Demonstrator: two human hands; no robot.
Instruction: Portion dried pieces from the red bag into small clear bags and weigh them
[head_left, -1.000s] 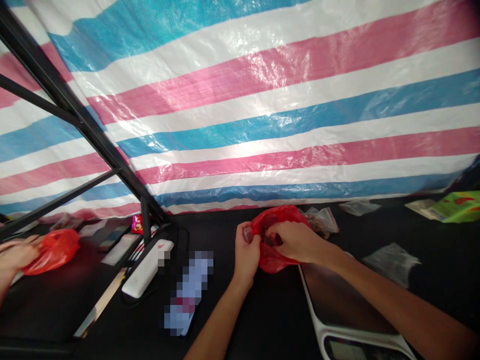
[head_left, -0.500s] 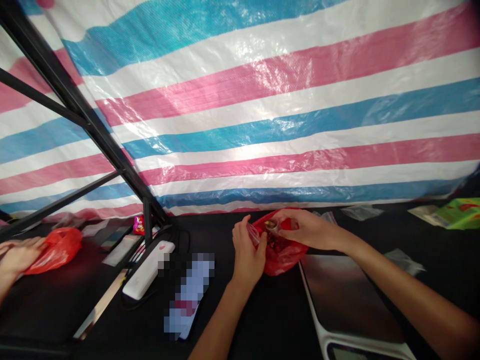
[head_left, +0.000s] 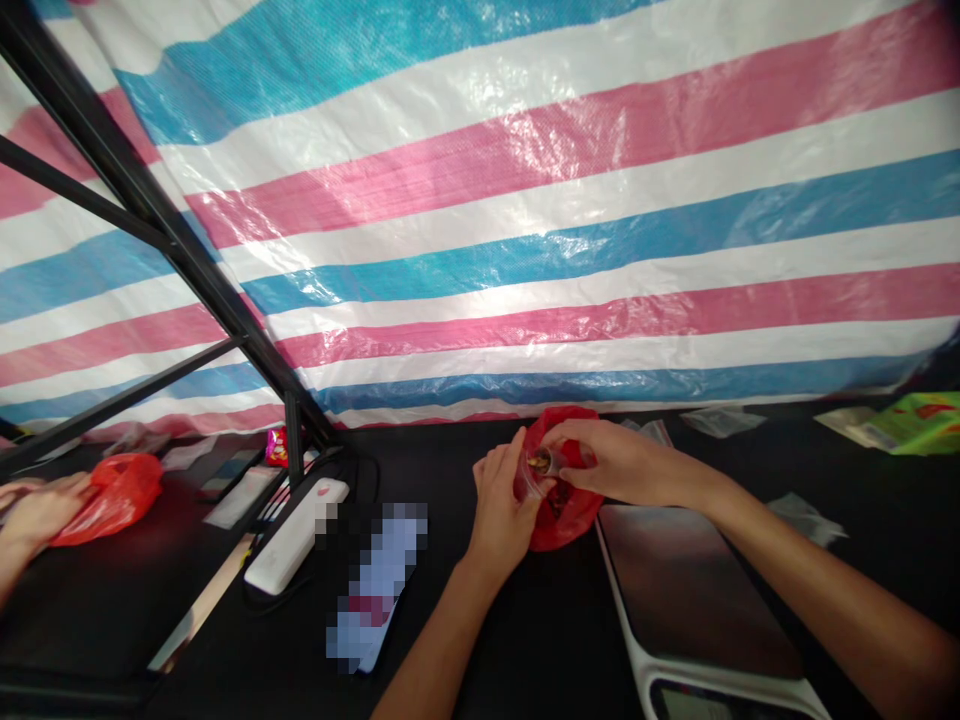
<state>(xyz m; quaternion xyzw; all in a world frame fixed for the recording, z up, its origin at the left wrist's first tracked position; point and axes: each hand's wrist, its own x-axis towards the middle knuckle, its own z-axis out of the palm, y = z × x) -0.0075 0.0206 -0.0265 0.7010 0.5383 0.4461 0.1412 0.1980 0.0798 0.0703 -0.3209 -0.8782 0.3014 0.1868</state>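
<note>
The 2 hands of the person work close together, just above a red plastic bag [head_left: 568, 525] that lies on the black tabletop [head_left: 540, 650]. The left hand [head_left: 499, 512] is curled around a small clear plastic bag [head_left: 527, 478] and holds its mouth open toward the other hand. The right hand [head_left: 626, 462] has its fingers pressed together and pinches a small golden-brown piece [head_left: 538, 462] right at the opening of the clear bag (what this piece is exactly, I cannot tell from this view). So the piece is now at the mouth of the clear bag, over the red one.

Just beside the right forearm lies a digital scale [head_left: 697, 590] with a dark, shiny plate. Toward the left edge, a hand of another person [head_left: 41, 510] rests on an orange-red plastic bag [head_left: 120, 500]. Between them are a white power strip [head_left: 296, 535] and a pixelated object [head_left: 375, 585]. A striped tarpaulin [head_left: 525, 250] hangs behind everything.
</note>
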